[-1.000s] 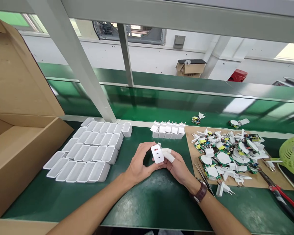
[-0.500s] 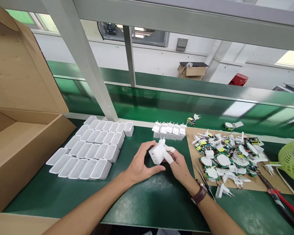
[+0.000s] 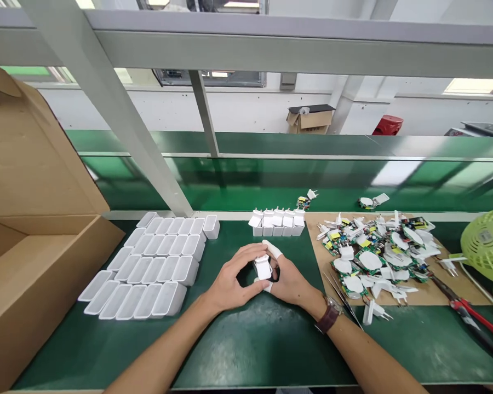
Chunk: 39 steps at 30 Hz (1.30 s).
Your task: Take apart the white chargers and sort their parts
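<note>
Between my two hands is a white plug-in charger (image 3: 263, 267), held just above the green bench. My left hand (image 3: 232, 278) curves round its left side, fingers on top and thumb below. My right hand (image 3: 291, 280), wearing white finger covers, closes round it from the right and hides part of it. Just beyond my hands stands a row of white chargers (image 3: 277, 224) with their plug ends tilted at the top. To the left, white rectangular housings (image 3: 148, 268) are lined up in rows, their open sides facing up.
A large open cardboard box (image 3: 57, 257) stands at the left. At the right, a heap of circuit boards with white plug parts (image 3: 373, 262) lies on a cardboard sheet (image 3: 468, 284). Tweezers (image 3: 343, 298), red-handled pliers (image 3: 472, 320) and a green fan (image 3: 487, 246) are nearby.
The charger has been turned in my hands, so the face with the ports no longer shows. My right fingers have shifted round to its top and bottom. The head view has tilted slightly.
</note>
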{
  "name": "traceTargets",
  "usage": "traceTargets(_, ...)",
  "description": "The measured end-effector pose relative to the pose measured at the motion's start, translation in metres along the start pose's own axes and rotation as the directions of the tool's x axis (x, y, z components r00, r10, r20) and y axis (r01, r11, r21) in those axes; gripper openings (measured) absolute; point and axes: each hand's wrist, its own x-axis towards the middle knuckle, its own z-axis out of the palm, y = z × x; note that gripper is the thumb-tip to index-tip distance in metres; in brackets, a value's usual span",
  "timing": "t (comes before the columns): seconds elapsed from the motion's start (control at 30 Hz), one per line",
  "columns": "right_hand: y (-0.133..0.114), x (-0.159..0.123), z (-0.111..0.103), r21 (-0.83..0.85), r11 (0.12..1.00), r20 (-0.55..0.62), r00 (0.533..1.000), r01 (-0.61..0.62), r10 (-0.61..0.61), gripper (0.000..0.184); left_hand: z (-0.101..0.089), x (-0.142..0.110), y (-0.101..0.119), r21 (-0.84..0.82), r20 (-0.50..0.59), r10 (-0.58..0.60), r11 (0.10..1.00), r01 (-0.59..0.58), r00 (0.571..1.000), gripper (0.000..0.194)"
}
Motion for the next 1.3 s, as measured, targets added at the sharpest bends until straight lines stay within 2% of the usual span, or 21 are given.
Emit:
traceTargets(0.07, 0.002, 0.001, 0.000, 0.017, 1.000, -0.017, 1.000, 0.013, -0.013, 0.099, -0.001, 0.000, 0.002, 0.033, -0.018, -0.034, 0.999, 0.034, 0.999, 0.054)
traceTargets(0.13, 0.003, 0.002, 0.001, 0.030, 0.999, -0.036, 0.999, 0.033, -0.032, 0.099, -0.001, 0.000, 0.004, 0.056, -0.039, -0.121, 0.991, 0.123, 0.992, 0.048)
traceTargets(0.23, 0.004, 0.002, 0.003, 0.037, 0.998, -0.050, 0.997, 0.059, -0.057, 0.097, 0.001, 0.001, 0.010, 0.069, -0.008, -0.267, 0.961, 0.267, 0.964, 0.045)
traceTargets(0.33, 0.005, 0.002, 0.003, 0.052, 0.997, -0.048, 0.997, 0.054, -0.052, 0.096, 0.001, 0.007, 0.020, 0.108, 0.021, -0.360, 0.928, 0.356, 0.933, 0.041)
traceTargets(0.5, -0.001, 0.004, 0.000, 0.091, 0.996, -0.002, 1.000, 0.015, -0.015, 0.099, 0.000, 0.022, 0.035, 0.199, 0.065, -0.437, 0.886, 0.418, 0.897, 0.036)
traceTargets(0.67, -0.010, 0.005, -0.002, 0.095, 0.995, 0.003, 1.000, 0.021, -0.021, 0.096, -0.003, 0.033, 0.044, 0.405, 0.164, -0.568, 0.784, 0.470, 0.807, 0.029)
traceTargets(0.77, -0.012, 0.002, -0.003, 0.059, 0.998, 0.029, 0.999, 0.032, -0.034, 0.095, -0.010, 0.038, 0.048, 0.440, 0.201, -0.609, 0.756, 0.484, 0.767, 0.029)
traceTargets(0.83, -0.012, 0.000, -0.004, 0.028, 0.996, 0.022, 0.997, 0.079, -0.080, 0.097, -0.020, 0.045, 0.046, 0.474, 0.186, -0.639, 0.724, 0.502, 0.746, 0.031)
traceTargets(0.87, -0.011, -0.001, -0.005, 0.015, 0.993, -0.010, 0.993, 0.114, -0.114, 0.098, -0.026, 0.049, 0.043, 0.502, 0.163, -0.654, 0.700, 0.509, 0.739, 0.034)
traceTargets(0.93, -0.009, 0.000, -0.009, -0.016, 0.986, -0.175, 0.971, 0.163, -0.164, 0.088, -0.041, 0.061, 0.033, 0.561, 0.097, -0.674, 0.645, 0.519, 0.733, 0.041)
traceTargets(1.0, -0.007, 0.004, -0.016, -0.048, 0.987, -0.388, 0.908, 0.152, -0.159, 0.068, -0.055, 0.076, 0.018, 0.602, 0.039, -0.684, 0.598, 0.529, 0.729, 0.046)
traceTargets(1.07, -0.003, 0.008, -0.026, -0.071, 0.993, -0.545, 0.830, 0.098, -0.121, 0.058, -0.065, 0.091, 0.002, 0.627, 0.008, -0.694, 0.565, 0.537, 0.720, 0.049)
traceTargets(1.17, 0.007, 0.015, -0.038, -0.089, 0.996, -0.629, 0.773, 0.031, -0.080, 0.066, -0.072, 0.109, -0.015, 0.642, 0.004, -0.716, 0.537, 0.548, 0.698, 0.060)
traceTargets(1.3, 0.025, 0.025, -0.043, -0.077, 0.996, -0.635, 0.772, -0.048, -0.012, 0.076, -0.075, 0.126, -0.023, 0.622, 0.091, -0.737, 0.567, 0.540, 0.669, 0.093)
